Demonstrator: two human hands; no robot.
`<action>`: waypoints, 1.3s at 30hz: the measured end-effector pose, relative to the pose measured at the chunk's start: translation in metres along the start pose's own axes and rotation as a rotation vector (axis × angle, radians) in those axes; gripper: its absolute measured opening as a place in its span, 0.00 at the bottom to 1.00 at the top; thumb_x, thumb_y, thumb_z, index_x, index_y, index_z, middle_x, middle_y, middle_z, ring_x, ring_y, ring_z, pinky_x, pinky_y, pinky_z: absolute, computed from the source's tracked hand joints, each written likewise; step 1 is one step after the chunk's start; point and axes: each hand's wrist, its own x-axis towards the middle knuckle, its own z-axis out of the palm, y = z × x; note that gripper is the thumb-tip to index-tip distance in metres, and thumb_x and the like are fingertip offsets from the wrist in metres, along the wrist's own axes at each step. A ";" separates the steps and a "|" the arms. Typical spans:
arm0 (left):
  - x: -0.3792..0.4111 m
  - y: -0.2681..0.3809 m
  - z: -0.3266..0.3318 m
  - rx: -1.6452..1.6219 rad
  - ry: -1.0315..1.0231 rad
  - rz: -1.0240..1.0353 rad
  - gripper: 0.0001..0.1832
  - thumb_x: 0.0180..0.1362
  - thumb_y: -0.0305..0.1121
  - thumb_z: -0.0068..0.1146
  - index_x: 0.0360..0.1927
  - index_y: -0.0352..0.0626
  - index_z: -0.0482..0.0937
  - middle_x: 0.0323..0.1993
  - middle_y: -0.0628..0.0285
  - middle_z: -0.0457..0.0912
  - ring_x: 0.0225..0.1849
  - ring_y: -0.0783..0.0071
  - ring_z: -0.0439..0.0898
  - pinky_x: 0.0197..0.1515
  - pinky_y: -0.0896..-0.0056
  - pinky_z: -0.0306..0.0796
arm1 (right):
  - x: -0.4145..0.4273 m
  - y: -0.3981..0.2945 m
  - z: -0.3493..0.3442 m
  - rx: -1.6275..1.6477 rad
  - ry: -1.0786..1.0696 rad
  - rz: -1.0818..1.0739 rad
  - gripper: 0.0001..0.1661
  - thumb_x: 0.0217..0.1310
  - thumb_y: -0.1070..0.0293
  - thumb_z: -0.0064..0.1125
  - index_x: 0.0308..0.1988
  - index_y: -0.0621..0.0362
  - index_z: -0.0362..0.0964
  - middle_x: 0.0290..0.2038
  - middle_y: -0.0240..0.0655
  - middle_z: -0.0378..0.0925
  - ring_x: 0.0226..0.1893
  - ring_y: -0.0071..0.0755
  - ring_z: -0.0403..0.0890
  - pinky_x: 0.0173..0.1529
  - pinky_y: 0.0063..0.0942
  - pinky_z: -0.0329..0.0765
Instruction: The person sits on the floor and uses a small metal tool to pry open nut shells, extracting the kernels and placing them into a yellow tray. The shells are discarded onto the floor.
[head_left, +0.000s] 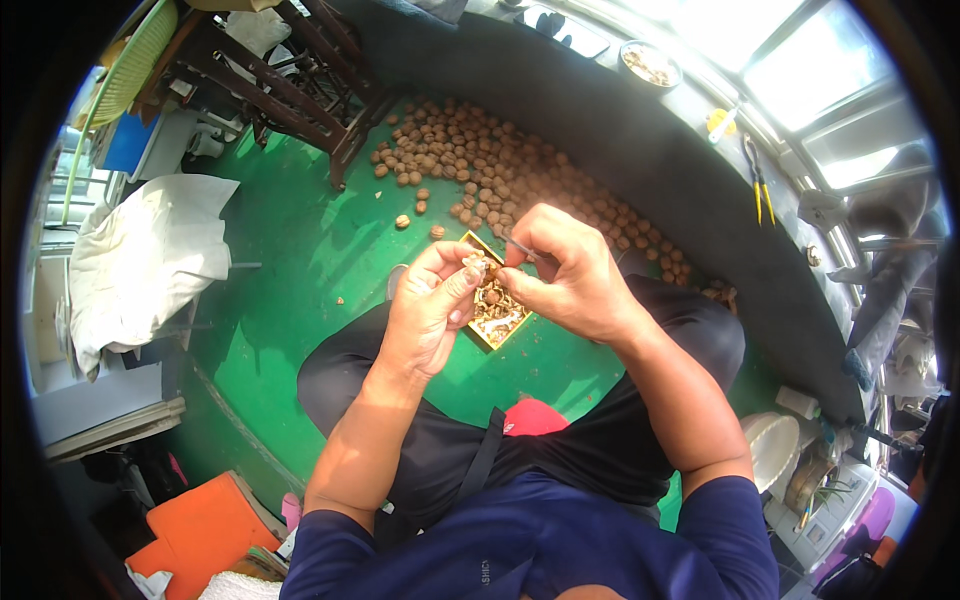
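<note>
Between thumb and fingers, my left hand (435, 300) holds a piece of cracked walnut (480, 262). My right hand (566, 274) grips a thin dark metal pick (523, 247), and its thumb and fingertips are at the right side of the walnut piece. Whether the pick's tip touches the nut cannot be told. Below both hands, a yellow-rimmed box (493, 346) on the green floor holds shell fragments and walnut pieces. My hands cover part of the box.
Whole walnuts (480, 154) lie spread on the floor along the dark wall. A bowl of walnut pieces (649, 64) and yellow-handled pliers (759, 184) rest on the window ledge. A wooden chair (300, 105) stands at the upper left; an orange item (206, 529) lies lower left.
</note>
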 end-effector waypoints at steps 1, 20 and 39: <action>0.001 -0.001 0.000 0.004 0.002 0.002 0.08 0.71 0.24 0.63 0.51 0.41 0.80 0.41 0.66 0.86 0.25 0.91 0.70 0.26 0.87 0.62 | 0.000 0.000 0.002 -0.031 0.012 -0.007 0.08 0.56 0.74 0.71 0.37 0.60 0.81 0.34 0.29 0.76 0.27 0.20 0.71 0.29 0.23 0.66; 0.001 -0.004 0.004 0.192 0.057 0.055 0.09 0.68 0.20 0.65 0.50 0.40 0.83 0.41 0.66 0.86 0.37 0.87 0.81 0.36 0.86 0.73 | 0.003 0.007 0.012 0.022 -0.001 -0.005 0.06 0.50 0.78 0.64 0.31 0.61 0.75 0.35 0.31 0.76 0.29 0.22 0.72 0.30 0.24 0.66; -0.004 0.000 0.006 0.282 -0.062 0.006 0.08 0.67 0.21 0.66 0.47 0.38 0.83 0.43 0.66 0.87 0.37 0.85 0.80 0.41 0.84 0.73 | 0.003 -0.009 -0.013 0.333 -0.188 0.524 0.03 0.57 0.74 0.65 0.33 0.62 0.78 0.35 0.27 0.80 0.37 0.17 0.77 0.43 0.21 0.74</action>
